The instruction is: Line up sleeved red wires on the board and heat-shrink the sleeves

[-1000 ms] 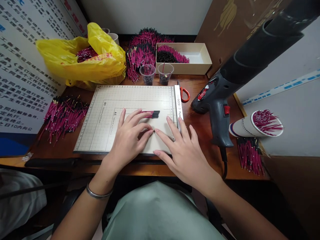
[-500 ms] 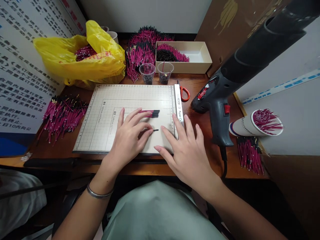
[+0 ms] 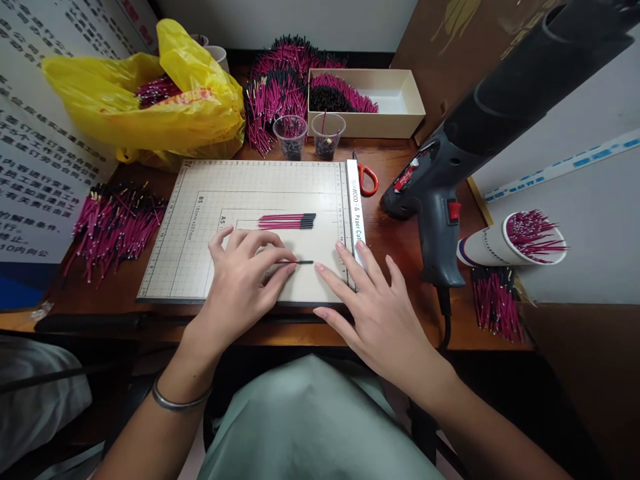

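Observation:
My left hand (image 3: 245, 273) pinches a short magenta wire (image 3: 305, 262) between thumb and forefinger; its black sleeved end points right, low over the paper cutter board (image 3: 240, 177). My right hand (image 3: 375, 300) has its fingers spread over the board's right edge, the forefinger tip close to the wire's black end. Whether that fingertip touches it I cannot tell. Just beyond the left fingers lies a neat row of magenta wires (image 3: 285, 221) with black ends, side by side on the board.
A heat gun (image 3: 440, 220) stands at right, before a paper cup (image 3: 483, 245) of wires. Orange-handled scissors (image 3: 369, 181) lie by the cutter. Behind are two plastic cups (image 3: 291, 133), a cream box (image 3: 380, 125) and a yellow bag (image 3: 200, 127). A wire pile (image 3: 117, 227) lies left.
My left hand has drawn back left and slightly nearer, uncovering the row of wires and more of the pinched wire. My right hand has shifted slightly towards me. The view has moved a little.

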{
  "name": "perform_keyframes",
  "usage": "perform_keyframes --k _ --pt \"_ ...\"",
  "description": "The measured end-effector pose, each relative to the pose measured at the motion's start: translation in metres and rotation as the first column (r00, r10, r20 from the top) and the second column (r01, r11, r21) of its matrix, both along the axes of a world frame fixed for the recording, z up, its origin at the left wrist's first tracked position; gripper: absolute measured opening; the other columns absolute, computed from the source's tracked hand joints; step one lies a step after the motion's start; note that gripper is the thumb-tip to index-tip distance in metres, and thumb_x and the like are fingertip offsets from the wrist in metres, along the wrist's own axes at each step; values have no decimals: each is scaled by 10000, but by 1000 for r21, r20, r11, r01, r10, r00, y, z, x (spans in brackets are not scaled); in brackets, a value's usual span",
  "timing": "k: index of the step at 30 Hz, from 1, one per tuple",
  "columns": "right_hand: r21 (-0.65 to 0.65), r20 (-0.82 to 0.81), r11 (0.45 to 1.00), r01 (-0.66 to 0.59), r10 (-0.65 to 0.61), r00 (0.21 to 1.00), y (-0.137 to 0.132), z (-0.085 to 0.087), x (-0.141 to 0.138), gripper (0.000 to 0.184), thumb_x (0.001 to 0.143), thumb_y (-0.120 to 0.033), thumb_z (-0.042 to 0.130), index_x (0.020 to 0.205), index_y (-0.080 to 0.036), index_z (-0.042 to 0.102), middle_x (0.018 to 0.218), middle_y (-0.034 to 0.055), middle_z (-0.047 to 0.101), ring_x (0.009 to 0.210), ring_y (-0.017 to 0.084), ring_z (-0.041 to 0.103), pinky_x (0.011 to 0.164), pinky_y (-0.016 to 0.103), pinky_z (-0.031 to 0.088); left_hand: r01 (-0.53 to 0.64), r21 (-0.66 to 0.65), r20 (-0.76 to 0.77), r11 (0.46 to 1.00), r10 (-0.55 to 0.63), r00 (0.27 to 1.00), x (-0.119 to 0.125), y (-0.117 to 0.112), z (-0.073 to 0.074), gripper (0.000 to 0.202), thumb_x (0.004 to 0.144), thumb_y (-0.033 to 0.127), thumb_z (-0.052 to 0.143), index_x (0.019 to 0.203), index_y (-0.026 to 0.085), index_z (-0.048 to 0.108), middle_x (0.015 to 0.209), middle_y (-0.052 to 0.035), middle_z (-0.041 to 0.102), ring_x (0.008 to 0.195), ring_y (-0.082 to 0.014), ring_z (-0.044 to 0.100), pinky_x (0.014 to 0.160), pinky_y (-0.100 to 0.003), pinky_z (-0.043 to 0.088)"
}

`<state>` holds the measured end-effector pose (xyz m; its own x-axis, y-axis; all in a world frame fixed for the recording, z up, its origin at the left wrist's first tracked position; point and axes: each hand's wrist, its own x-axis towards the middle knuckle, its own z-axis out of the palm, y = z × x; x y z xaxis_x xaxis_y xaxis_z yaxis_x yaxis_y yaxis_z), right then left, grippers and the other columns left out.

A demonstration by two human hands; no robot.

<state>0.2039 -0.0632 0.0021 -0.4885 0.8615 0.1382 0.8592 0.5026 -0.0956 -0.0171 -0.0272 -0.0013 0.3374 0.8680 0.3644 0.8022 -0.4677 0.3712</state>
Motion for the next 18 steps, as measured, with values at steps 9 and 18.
perform_keyframes --k 9,18 --pt "-16 17 999 -43 43 999 0 0 4 557 1033 -565 348 1488 -291 516 1604 65 413 1475 385 402 1062 669 473 15 -80 -3 997 -15 1000 0 2 0 159 996 283 587 893 258 706 948 -4 725 936 -234 600 981 -488 293" --pt "-46 18 997 -65 66 998 -4 5 6 542 1025 -561 373 1473 -305 537 1586 73 447 1461 400 407 1065 671 463 80 -116 17 990 -79 997 -5 0 -1 137 997 276 583 921 251 693 915 -2 716 899 -225 572 918 -446 307"
